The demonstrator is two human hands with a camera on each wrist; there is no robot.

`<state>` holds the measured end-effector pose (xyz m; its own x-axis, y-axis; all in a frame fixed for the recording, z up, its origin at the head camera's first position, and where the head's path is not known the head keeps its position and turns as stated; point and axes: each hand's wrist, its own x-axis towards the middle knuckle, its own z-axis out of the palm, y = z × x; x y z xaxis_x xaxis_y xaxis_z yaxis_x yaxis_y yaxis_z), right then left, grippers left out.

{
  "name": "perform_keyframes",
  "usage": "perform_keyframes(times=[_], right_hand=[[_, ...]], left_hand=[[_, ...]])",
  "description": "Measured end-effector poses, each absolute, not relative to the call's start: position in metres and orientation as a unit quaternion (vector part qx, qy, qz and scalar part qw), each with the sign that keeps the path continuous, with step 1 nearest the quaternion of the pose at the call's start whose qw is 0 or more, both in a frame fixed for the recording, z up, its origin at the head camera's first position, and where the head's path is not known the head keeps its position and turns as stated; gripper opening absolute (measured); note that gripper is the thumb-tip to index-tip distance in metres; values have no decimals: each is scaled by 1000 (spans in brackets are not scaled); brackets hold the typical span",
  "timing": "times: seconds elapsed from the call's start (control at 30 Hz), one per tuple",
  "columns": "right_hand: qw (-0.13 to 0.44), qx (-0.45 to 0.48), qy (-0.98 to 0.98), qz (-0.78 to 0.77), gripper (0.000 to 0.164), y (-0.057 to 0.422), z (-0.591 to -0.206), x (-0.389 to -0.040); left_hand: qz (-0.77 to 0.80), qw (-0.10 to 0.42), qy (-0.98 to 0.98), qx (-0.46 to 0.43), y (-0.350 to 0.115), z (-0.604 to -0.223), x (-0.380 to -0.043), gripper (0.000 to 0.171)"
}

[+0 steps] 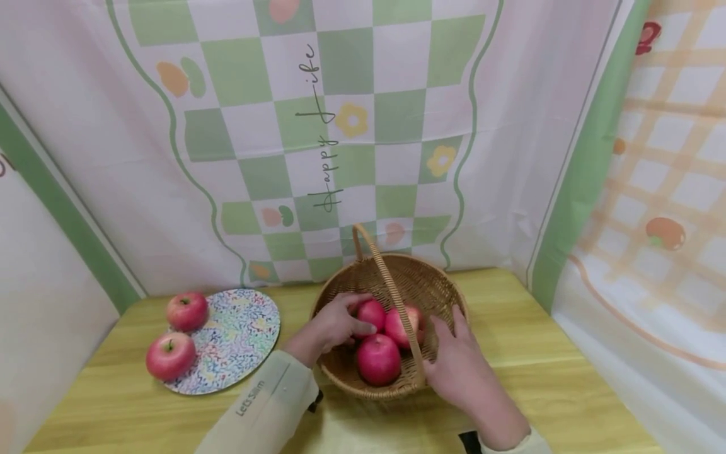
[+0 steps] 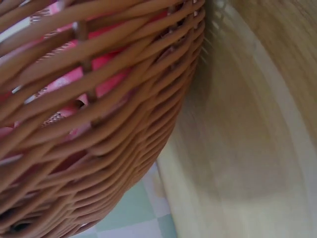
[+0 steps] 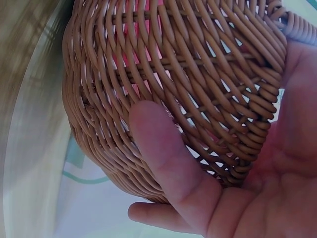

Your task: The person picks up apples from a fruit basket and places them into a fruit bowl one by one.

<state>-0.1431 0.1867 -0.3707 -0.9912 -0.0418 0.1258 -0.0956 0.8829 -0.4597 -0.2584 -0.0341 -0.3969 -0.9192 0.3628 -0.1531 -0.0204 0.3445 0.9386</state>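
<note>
A brown wicker basket (image 1: 437, 277) with an arched handle stands at the back middle of the table, with red apples in it. My left hand (image 1: 334, 323) reaches over the left rim and grips an apple (image 1: 371, 314) between thumb and fingers. Beside that one lie a front apple (image 1: 379, 360) and a paler apple (image 1: 397, 328), partly behind the handle. At the right rim, my right hand (image 1: 462, 366) holds the basket. In the right wrist view, fingers (image 3: 163, 148) of that hand lie against the outside of the weave. The left wrist view shows basket weave (image 2: 114, 114) but no left hand.
On the left, a round speckled board (image 1: 244, 334) lies on the wooden table (image 1: 527, 353). Two apples, a back one (image 1: 188, 311) and a front one (image 1: 171, 356), sit on its left edge. A checked curtain (image 1: 346, 164) hangs close behind the basket.
</note>
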Motion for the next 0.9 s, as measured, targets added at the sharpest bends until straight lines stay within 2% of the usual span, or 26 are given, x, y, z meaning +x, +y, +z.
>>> perform_keyframes(times=[0.23,0.37,0.9], right_hand=[[69,45,-969,233,73,185,-370,-143],[64,42,-969,234,73,185,-370,-143],[60,45,-970,233,72,182,-369,-141]], left_hand=[[561,162,804,114,-33,-403,-259,67],[567,176,795,122,-32,-404,-259,71],[574,197,783,137,-32,-408,-257,67]])
